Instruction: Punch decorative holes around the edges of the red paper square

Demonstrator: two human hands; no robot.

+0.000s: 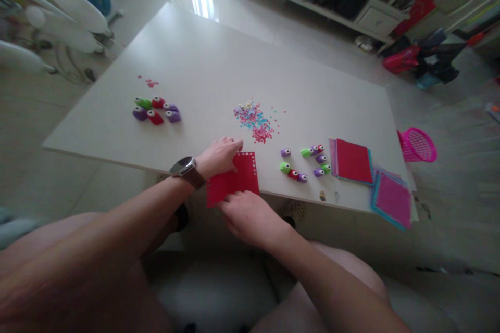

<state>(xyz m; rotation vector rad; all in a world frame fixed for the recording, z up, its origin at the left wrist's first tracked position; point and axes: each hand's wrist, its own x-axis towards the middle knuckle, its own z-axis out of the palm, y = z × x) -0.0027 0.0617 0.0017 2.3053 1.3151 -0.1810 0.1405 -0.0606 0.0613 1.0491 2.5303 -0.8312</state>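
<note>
A sheet of red paper [247,179], punched with small holes along its edges, lies at the table's near edge and sticks out over it. My left hand [221,157], with a watch on the wrist, is bent over the paper's far left corner, thumb on the sheet. My right hand [248,214] has its fingers curled over the near edge of the same sheet; whether anything else is under them is hidden. Beyond the paper lies a heap of pink, blue and white confetti bits [255,122].
Several small craft punches [156,110] stand at the left, more punches [294,173] at the right. Red bits [150,83] lie farther left. A red paper stack [353,161] and pink sheets [392,199] lie at the right edge, near a pink basket [420,144].
</note>
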